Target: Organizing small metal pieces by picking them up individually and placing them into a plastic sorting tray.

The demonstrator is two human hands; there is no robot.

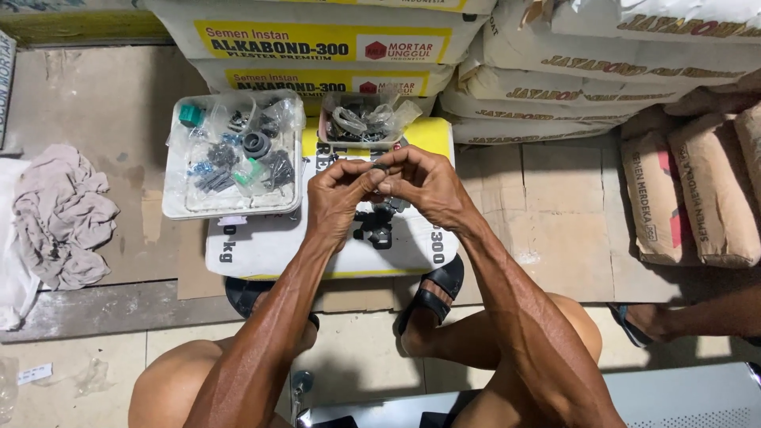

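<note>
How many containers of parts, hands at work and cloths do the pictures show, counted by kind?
White tray of small parts: 1
Small tub of bagged parts: 1
Hands at work, left hand and right hand: 2
Crumpled cloth: 1
Total: 5

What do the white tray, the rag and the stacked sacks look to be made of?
White tray: seemingly moulded plastic, smooth, with a raised rim. Rag: soft cloth, crumpled into folds, pale and greyed. Stacked sacks: probably paper or woven plastic, matt, creased at the ends.

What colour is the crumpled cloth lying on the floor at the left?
The cloth is pale greyish pink, plain with no pattern; the head view shows it.
</note>
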